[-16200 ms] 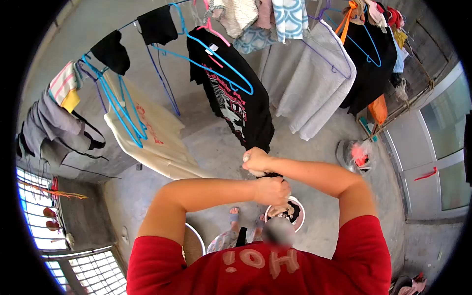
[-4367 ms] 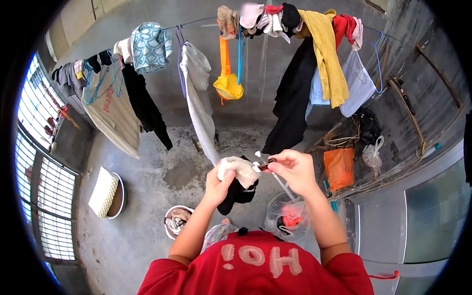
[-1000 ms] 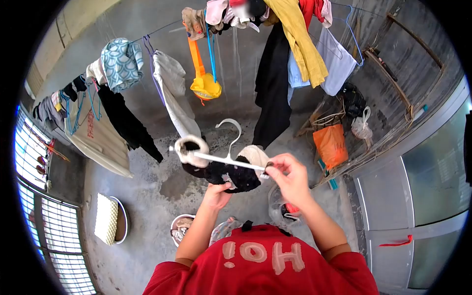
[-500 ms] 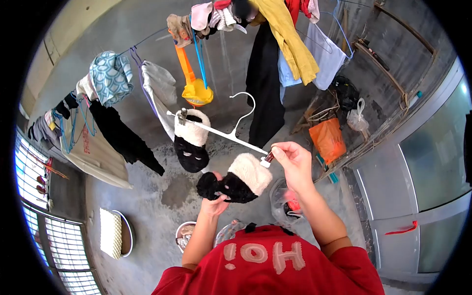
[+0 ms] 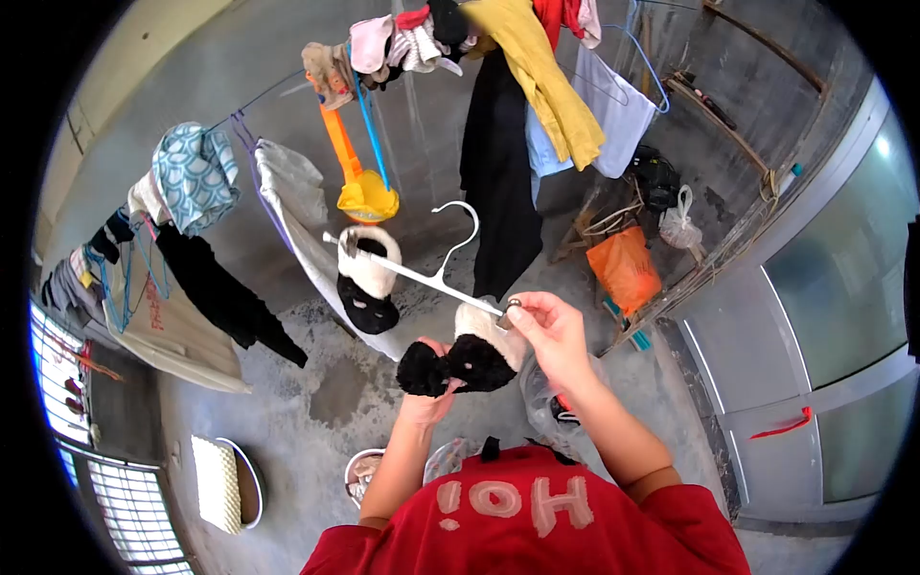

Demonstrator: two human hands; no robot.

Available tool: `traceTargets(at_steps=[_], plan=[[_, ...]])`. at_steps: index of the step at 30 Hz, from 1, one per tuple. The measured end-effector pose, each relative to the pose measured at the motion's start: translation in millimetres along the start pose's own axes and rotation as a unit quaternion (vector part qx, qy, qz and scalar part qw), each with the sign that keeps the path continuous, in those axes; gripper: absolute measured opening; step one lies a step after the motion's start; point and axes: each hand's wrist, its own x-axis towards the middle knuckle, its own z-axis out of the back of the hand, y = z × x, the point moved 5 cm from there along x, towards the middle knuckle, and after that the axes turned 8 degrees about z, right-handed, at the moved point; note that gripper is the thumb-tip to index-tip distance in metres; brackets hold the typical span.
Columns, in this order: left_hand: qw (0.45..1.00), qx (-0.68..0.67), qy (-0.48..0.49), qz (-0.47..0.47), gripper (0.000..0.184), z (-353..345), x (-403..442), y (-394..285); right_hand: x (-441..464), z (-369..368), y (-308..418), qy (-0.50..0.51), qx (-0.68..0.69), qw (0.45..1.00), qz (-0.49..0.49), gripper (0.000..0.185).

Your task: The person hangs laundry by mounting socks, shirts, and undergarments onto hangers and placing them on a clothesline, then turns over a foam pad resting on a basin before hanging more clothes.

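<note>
A white clip hanger (image 5: pixel 414 274) is up in front of me. From the clip at its left end hangs a fluffy black-and-cream plush piece, like a thick sock or slipper (image 5: pixel 368 305). A matching plush piece (image 5: pixel 482 362) is in my left hand (image 5: pixel 426 402), whose fingers are wrapped round its black end. My right hand (image 5: pixel 554 335) pinches the metal clip (image 5: pixel 508 312) at the hanger's right end. That clip sits at the cream cuff of the second piece; whether its jaws bite the cloth is hard to make out.
Clothes hang on a line behind, among them yellow trousers (image 5: pixel 546 86), black trousers (image 5: pixel 498 182) and a yellow-and-orange item (image 5: pixel 368 196). An orange bag (image 5: pixel 623 268) lies at the right. Below stand a basin with a cream textured piece (image 5: pixel 218 484) and a small bucket (image 5: pixel 353 474).
The cream cuff in my left hand has come up to the right-hand clip, which has turned in my fingers. The hanger has shifted slightly left and down in view.
</note>
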Motion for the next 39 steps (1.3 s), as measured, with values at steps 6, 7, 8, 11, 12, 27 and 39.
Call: traceTargets(at_steps=[6,7,8,11,12,27,39], plan=[[0.996,0.008,0.033,0.08,0.05,-13.5,22.2,23.2,-2.1,36.3,19.0,-0.04,-0.201,0.976,0.078,0.018],[0.996,0.009,0.039,0.082,0.05,-17.8,25.3,28.1,-3.2,49.9,23.1,-0.048,-0.237,0.967,0.085,0.017],[0.994,0.02,0.044,0.101,0.048,-24.2,29.0,33.3,-4.8,63.9,29.2,-0.064,-0.237,0.966,0.081,0.016],[0.99,0.042,0.064,0.115,0.051,-36.3,43.2,58.6,-10.2,108.2,46.2,-0.098,-0.207,0.97,0.08,0.017],[0.985,0.04,0.043,0.159,0.055,-45.1,49.2,66.7,-12.2,123.6,51.2,-0.114,-0.192,0.971,0.082,0.017],[0.915,-0.262,-0.133,0.277,0.029,-132.5,161.6,186.1,-3.3,280.9,89.5,-0.279,-0.022,0.947,0.16,0.016],[0.953,-0.208,-0.015,0.221,0.042,-105.8,270.2,264.6,54.3,278.2,54.1,-0.416,0.04,0.904,0.094,0.017]])
